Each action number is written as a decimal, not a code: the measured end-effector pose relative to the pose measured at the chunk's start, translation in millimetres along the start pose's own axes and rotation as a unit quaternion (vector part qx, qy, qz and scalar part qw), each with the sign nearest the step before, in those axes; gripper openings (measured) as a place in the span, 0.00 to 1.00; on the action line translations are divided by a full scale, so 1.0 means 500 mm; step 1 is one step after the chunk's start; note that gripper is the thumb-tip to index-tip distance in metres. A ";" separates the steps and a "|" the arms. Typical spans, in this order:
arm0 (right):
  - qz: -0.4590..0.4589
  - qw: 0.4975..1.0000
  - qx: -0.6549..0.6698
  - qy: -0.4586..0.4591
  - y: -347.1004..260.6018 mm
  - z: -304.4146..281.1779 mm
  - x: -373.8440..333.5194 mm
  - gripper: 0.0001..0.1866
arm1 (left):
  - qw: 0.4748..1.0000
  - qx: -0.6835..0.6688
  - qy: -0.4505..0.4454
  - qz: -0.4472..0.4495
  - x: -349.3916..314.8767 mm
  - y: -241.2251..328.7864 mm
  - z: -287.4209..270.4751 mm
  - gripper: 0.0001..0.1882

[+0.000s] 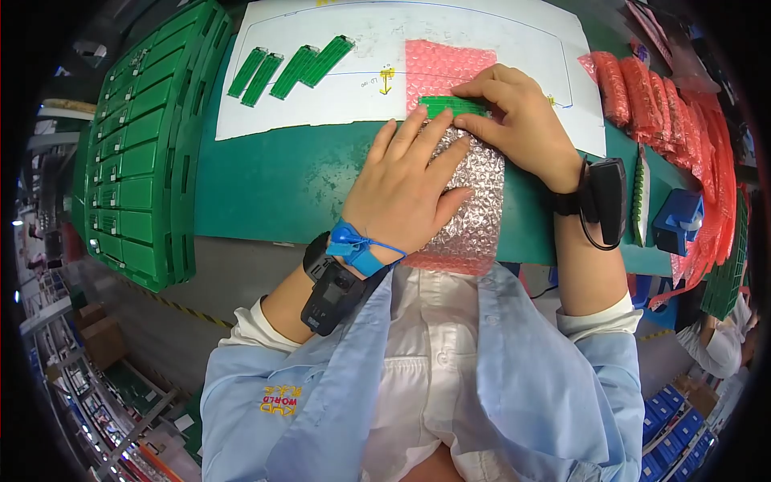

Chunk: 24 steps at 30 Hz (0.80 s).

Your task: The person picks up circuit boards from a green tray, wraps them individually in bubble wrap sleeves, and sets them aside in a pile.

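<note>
A strip of pink bubble wrap [475, 205] runs from the white sheet toward my body. Across it lies a green circuit board [440, 104]. My left hand [404, 183] is flat on the wrap with its fingers spread, the fingertips reaching the board's near edge. At the board's right end, my right hand [526, 120] closes thumb and fingers around it, covering that end. More green circuit boards [328, 62] lie slanted, side by side or overlapping, on the sheet's left part.
The white sheet [321, 108] with drawn lines covers the far part of the green table [273, 185]. Green trays [128, 165] stand stacked at left. Red bubble-wrapped bundles [642, 90], a green strip [640, 197] and a blue tape-dispenser-like object [677, 221] sit at right. Another person's sleeve [723, 341] shows far right.
</note>
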State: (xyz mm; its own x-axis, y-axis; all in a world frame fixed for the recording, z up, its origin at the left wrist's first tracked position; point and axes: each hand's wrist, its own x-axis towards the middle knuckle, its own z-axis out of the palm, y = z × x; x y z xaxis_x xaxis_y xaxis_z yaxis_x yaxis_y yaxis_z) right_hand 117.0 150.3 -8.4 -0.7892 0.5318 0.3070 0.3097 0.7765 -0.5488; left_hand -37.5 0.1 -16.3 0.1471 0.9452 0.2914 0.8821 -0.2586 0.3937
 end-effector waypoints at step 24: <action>-0.034 0.926 -0.295 0.233 -0.020 0.028 -0.012 0.26 | 0.996 0.023 0.075 0.050 -0.068 0.041 -0.042 0.24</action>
State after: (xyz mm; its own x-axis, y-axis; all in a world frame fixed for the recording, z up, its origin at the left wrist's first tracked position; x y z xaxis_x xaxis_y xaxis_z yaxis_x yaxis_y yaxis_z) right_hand 111.4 134.5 -15.6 -0.5464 0.4559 0.7026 0.6119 0.7901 -0.0368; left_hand -33.9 -41.5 0.0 0.1706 0.8737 0.4555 0.8862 -0.3382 0.3168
